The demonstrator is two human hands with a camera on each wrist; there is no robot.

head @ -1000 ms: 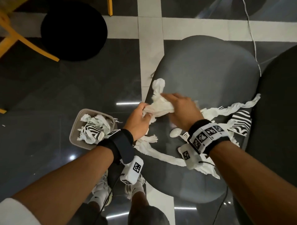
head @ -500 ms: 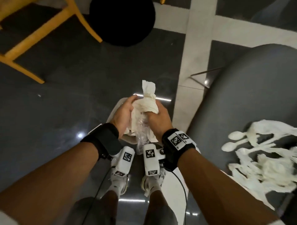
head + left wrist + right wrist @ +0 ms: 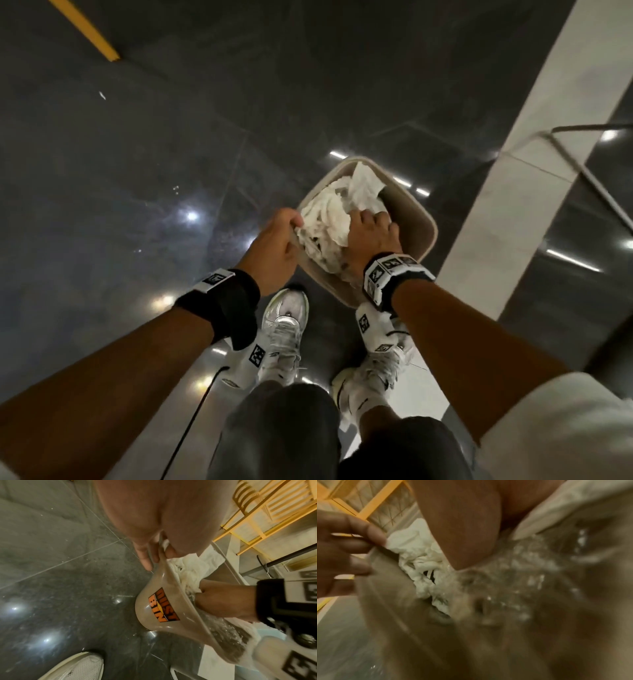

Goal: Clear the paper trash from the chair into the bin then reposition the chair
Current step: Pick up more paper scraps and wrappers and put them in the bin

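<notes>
A beige plastic bin marked DUST BIN stands on the dark floor in front of my feet, stuffed with crumpled white paper. My left hand pinches the bin's left rim, thumb outside and fingers inside. My right hand is down inside the bin on top of the paper, fingers curled into it with the tips hidden. Of the chair only a thin metal leg shows at the right edge; its seat is out of view.
My two white shoes stand just behind the bin. A pale tile strip runs diagonally to the right of it. A yellow wooden furniture leg is far back left, and a yellow wooden frame beyond the bin.
Both hands carried the paper wad off the chair seat and lowered it into the bin. My left hand has let go of the paper and taken the rim.
</notes>
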